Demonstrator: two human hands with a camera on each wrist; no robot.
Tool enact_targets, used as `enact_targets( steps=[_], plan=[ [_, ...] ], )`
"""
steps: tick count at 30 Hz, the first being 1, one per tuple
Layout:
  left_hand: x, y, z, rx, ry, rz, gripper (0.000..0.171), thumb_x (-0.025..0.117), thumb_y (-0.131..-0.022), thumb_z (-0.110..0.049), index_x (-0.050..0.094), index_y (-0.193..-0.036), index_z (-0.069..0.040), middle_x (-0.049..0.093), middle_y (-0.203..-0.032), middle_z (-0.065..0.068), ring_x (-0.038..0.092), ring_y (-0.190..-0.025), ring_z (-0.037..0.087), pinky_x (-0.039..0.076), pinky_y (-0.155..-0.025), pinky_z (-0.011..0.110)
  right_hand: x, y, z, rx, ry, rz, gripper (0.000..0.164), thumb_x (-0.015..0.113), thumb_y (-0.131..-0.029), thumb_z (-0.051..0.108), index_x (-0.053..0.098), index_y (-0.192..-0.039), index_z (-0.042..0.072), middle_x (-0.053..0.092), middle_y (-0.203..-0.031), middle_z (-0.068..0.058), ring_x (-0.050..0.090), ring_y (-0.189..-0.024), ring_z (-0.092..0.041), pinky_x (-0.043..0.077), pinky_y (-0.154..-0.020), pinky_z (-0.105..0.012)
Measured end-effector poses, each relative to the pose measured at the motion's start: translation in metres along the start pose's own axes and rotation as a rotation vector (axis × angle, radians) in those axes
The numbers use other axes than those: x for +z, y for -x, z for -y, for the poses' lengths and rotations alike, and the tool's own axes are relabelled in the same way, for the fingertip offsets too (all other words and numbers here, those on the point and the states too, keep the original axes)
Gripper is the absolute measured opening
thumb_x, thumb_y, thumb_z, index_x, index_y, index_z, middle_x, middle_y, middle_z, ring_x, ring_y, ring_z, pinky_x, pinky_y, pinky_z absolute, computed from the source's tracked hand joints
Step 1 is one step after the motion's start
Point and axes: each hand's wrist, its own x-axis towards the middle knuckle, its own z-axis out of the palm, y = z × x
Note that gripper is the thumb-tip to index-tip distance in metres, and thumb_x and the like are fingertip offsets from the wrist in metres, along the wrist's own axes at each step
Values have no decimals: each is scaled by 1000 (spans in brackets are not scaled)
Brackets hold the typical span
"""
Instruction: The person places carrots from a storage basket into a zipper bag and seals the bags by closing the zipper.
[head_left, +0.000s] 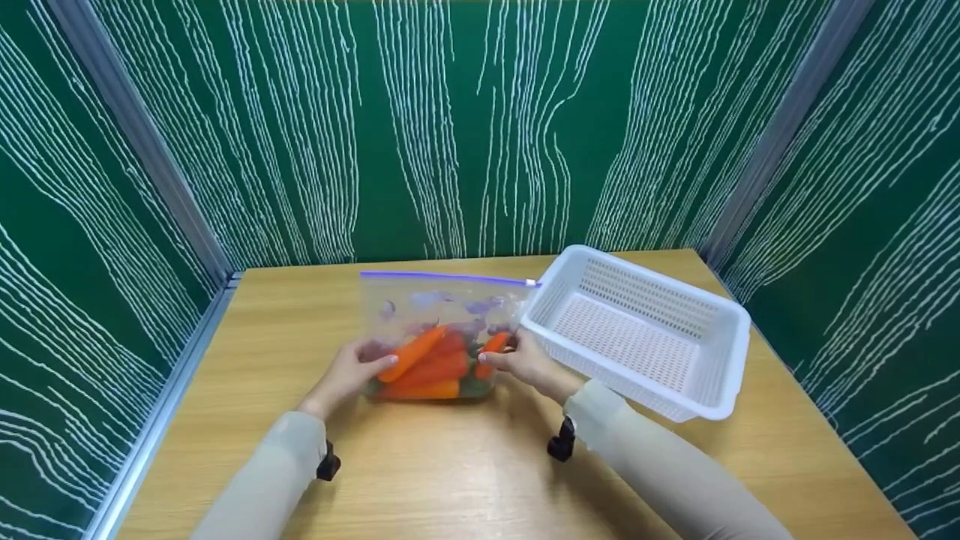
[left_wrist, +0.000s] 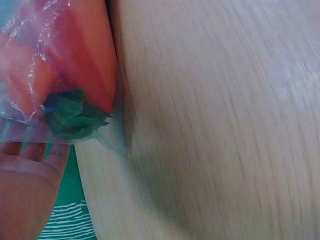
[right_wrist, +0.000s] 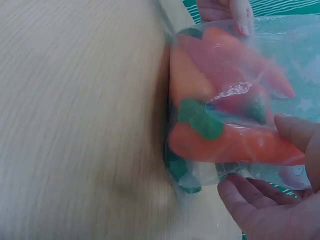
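A clear zip bag [head_left: 405,307] with a purple zip strip along its top stands upright on the table, filled with orange and red carrots [head_left: 431,364] and some green leaves [right_wrist: 200,117]. My left hand [head_left: 356,371] grips the bag's left side, thumb in front and fingers behind. On the other side my right hand [head_left: 529,364] pinches the right edge, its thumb over an orange carrot [right_wrist: 235,145] inside. In the left wrist view, the left hand [left_wrist: 30,185] shows under the bag's edge, with part of the fingers hidden behind the plastic.
A white perforated plastic basket [head_left: 637,397] stands to the right of the bag, close against its right end. The wooden table [head_left: 420,480] is bounded by green walls [head_left: 480,150] with white wavy lines and metal posts.
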Motion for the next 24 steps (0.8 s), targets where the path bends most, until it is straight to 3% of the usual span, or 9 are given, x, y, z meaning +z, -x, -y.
enact_targets(
  steps=[5, 10, 16, 24],
  plan=[
    [0, 1, 0, -10, -6, -19, 36, 76, -104, -27, 70, -130, -3, 74, -126, 15, 69, -118, 27, 55, -111, 46, 0, 0, -3, -30, 43, -32, 41, 81, -97, 11, 62, -131, 1, 73, -118, -15, 70, -104, -23, 63, -85, -30],
    [0, 2, 0, -43, 4, 3, 36, 76, -104, -30, 71, -130, -5, 74, -121, 12, 68, -108, 22, 58, -98, 34, -3, -1, -2, -70, 76, -40, 26, 79, -99, 14, 66, -118, 0, 72, -107, -12, 68, -93, -18, 64, -77, -29],
    [1, 3, 1, -44, 12, 9, 31, 77, -103, -27, 74, -121, -1, 74, -103, 5, 66, -91, 16, 56, -83, 24, -5, 0, 0, -67, 102, -37, 24, 79, -101, 17, 68, -115, 0, 68, -96, -5, 66, -81, -14, 63, -69, -29],
    [4, 6, 2, -85, -16, 23, 27, 76, -103, -26, 67, -108, -1, 66, -99, 5, 60, -89, 18, 54, -79, 28, -5, -1, -4, -36, 79, -4, 23, 78, -102, 20, 60, -94, 7, 62, -70, -1, 59, -59, -11, 55, -54, -22]
  ],
)
